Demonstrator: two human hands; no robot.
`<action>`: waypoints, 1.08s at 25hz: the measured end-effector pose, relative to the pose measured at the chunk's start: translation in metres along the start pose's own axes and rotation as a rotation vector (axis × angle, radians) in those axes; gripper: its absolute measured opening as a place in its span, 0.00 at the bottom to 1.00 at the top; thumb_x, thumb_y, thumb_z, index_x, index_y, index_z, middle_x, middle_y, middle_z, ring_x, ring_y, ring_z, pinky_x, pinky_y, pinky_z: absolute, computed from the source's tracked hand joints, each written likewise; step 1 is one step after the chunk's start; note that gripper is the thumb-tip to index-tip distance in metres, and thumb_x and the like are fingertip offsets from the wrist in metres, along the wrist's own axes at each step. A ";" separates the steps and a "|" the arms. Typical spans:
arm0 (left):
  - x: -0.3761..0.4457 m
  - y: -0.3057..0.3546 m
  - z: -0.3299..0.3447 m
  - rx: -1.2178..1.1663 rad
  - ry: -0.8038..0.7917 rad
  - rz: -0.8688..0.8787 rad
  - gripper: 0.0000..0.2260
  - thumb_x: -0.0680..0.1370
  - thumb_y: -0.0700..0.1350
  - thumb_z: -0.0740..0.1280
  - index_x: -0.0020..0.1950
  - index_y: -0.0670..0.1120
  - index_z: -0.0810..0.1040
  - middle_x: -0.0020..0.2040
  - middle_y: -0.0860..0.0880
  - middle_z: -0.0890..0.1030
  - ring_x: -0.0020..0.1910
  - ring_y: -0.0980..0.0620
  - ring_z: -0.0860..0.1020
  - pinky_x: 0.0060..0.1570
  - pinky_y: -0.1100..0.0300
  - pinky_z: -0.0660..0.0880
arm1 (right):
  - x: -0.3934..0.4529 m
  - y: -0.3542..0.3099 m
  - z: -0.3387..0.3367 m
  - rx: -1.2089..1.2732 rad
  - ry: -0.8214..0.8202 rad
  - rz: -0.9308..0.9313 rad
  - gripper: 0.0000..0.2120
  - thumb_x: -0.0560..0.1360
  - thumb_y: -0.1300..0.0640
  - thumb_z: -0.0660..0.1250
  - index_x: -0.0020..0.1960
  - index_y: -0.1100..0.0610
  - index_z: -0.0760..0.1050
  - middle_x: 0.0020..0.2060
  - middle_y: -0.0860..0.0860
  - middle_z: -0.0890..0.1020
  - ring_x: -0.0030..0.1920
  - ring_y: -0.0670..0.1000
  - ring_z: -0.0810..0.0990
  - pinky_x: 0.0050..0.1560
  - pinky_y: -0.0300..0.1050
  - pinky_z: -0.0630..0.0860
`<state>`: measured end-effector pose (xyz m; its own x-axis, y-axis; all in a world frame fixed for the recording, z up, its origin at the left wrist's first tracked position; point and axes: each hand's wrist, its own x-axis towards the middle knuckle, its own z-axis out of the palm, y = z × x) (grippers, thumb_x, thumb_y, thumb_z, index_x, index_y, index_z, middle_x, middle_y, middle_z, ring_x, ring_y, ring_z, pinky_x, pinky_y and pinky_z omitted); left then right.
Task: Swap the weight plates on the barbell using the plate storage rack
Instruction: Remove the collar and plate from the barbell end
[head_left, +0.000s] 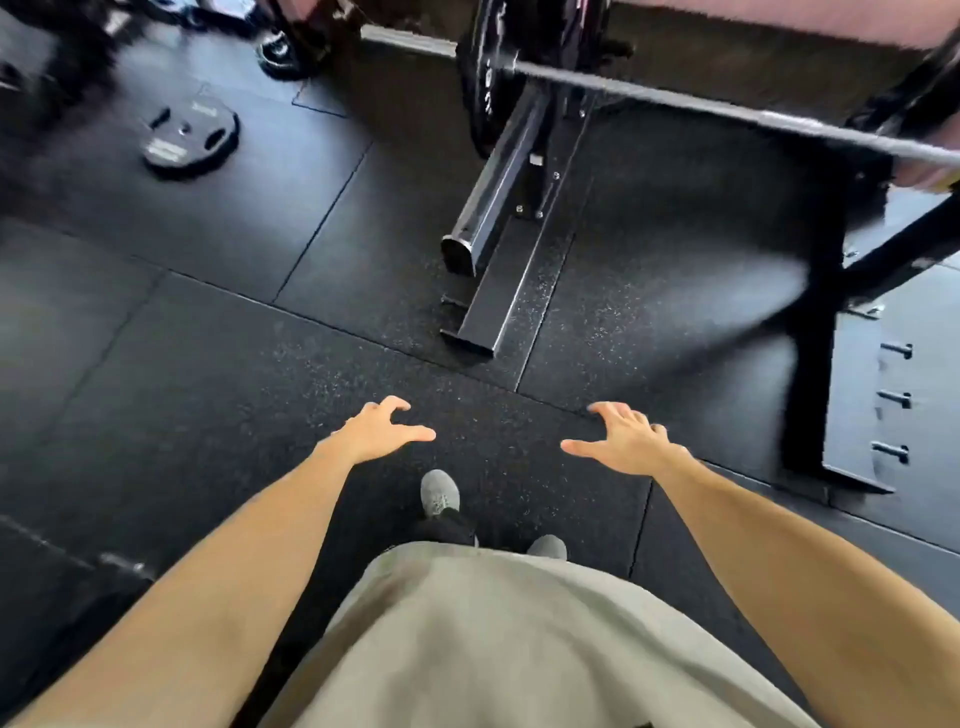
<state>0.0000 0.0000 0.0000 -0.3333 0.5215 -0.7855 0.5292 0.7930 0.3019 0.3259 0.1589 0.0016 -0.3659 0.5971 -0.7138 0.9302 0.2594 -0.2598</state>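
Now, both hands free, nothing grasped. Far ahead-left of left hand (382, 428), well apart: loose plate (191, 134) flat on floor mat (208, 364). Likely heavy, rigid, rubber-coated; grip slots through face look best for lifting, fingers hooked in. Left hand spread, fingers relaxed. Right hand (626, 441) likewise spread, palm down. Ahead, above both hands: mounted plate (485, 83) upright on barbell (675, 98); judged heavy, best taken two-handed at rim. Storage pegs (894, 400) right of right hand.

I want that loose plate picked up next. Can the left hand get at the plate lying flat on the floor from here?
Probably not yet: the left hand is empty, but the plate lies well ahead and leftward. Bare floor between leaves the way free.
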 end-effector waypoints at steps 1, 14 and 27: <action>-0.007 -0.011 -0.002 -0.021 0.015 -0.031 0.42 0.60 0.75 0.68 0.71 0.61 0.65 0.75 0.46 0.62 0.70 0.39 0.68 0.68 0.37 0.65 | 0.004 -0.011 -0.002 -0.034 -0.017 -0.045 0.44 0.69 0.25 0.60 0.77 0.46 0.55 0.77 0.49 0.59 0.76 0.56 0.58 0.73 0.63 0.55; 0.005 -0.235 -0.139 -0.336 0.184 -0.268 0.43 0.59 0.75 0.68 0.71 0.62 0.63 0.74 0.46 0.61 0.69 0.39 0.67 0.67 0.38 0.66 | 0.114 -0.304 -0.015 -0.325 -0.054 -0.351 0.44 0.69 0.26 0.62 0.77 0.44 0.55 0.77 0.48 0.59 0.76 0.55 0.59 0.73 0.63 0.55; 0.117 -0.335 -0.386 -0.312 0.265 -0.171 0.41 0.63 0.71 0.70 0.72 0.60 0.64 0.75 0.45 0.61 0.71 0.39 0.67 0.68 0.36 0.65 | 0.243 -0.547 -0.059 -0.286 -0.016 -0.308 0.44 0.68 0.27 0.65 0.77 0.45 0.55 0.77 0.50 0.58 0.75 0.57 0.60 0.73 0.63 0.56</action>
<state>-0.5178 -0.0831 0.0152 -0.6054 0.4052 -0.6851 0.2016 0.9107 0.3605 -0.2732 0.2068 0.0088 -0.6228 0.4479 -0.6415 0.7309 0.6256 -0.2728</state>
